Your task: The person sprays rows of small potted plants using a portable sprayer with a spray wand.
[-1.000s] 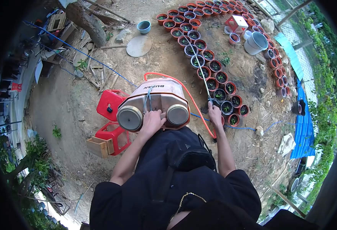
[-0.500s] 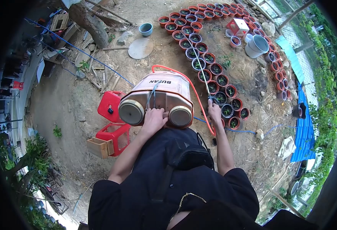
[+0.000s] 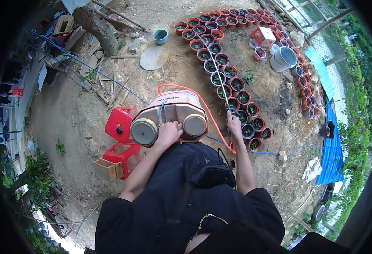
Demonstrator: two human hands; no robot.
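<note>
In front of my body hangs a pale sprayer tank (image 3: 176,106) lettered BUSAN, with two round caps on the side facing me. My left hand (image 3: 169,134) is closed around its handle between the caps; the fingers partly hide the handle. A blue cord (image 3: 163,111) is tied there. In my right hand (image 3: 234,125) is the grip of a long thin spray wand (image 3: 220,78), pointing away over potted seedlings (image 3: 217,78). An orange hose (image 3: 206,106) curves from behind the tank down past my right hand. Any spray at the wand's far tip cannot be made out.
Rows of pots curve across the dirt ahead and right. Among them stand a grey bucket (image 3: 283,58) and a red-and-white box (image 3: 263,36). Red stools (image 3: 121,123) and a wooden box (image 3: 106,170) sit left. A teal basin (image 3: 160,36) lies ahead; a blue hose (image 3: 262,153) crosses the ground.
The tank has shifted slightly left and down in view, its lettered face foreshortened more. My right hand and the wand have moved a little left. Both hands keep their hold.
</note>
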